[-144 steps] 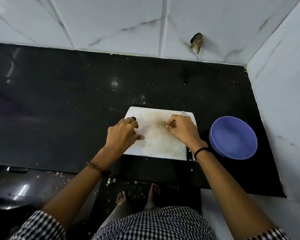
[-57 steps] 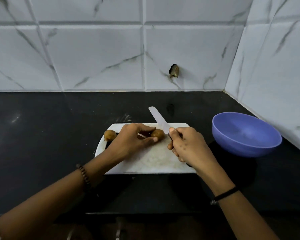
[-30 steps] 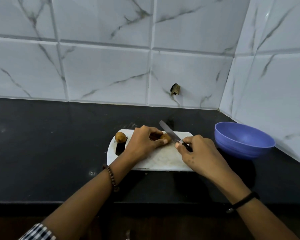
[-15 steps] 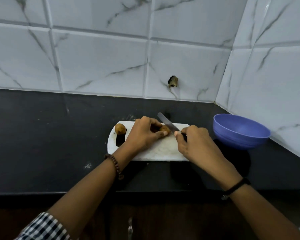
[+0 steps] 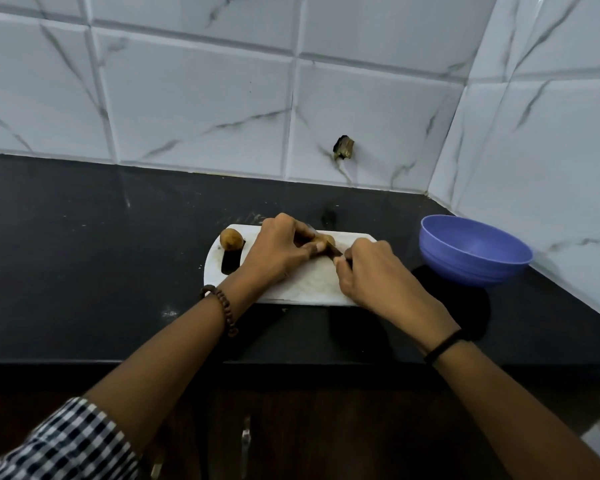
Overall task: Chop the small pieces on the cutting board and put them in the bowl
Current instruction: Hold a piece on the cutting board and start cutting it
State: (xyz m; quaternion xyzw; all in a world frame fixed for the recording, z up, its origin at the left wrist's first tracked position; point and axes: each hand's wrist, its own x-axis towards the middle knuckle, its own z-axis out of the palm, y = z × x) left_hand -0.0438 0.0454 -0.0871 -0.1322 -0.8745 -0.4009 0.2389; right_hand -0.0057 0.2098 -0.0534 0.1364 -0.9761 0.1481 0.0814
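A white cutting board [image 5: 302,285] lies on the black counter. My left hand [image 5: 278,252] holds a small brown piece [image 5: 324,241] down on the board's far side, fingers curled over it. My right hand [image 5: 371,271] grips the handle of a knife [image 5: 335,251]; the blade lies low across the brown piece and is mostly hidden by my left fingers. A second round brown piece [image 5: 231,239] sits untouched at the board's far left corner, beside the board's dark handle slot. A blue bowl [image 5: 473,254] stands to the right of the board.
The black counter [image 5: 84,254] runs left from the board. White marble-look tiled walls close the back and the right side, forming a corner behind the bowl. A dark hole [image 5: 343,147] shows in the back wall. The counter's front edge lies below my wrists.
The knife blade has come down from a raised slant onto the brown piece under my left fingers. Both hands stay at the same place on the board; the view has shifted slightly.
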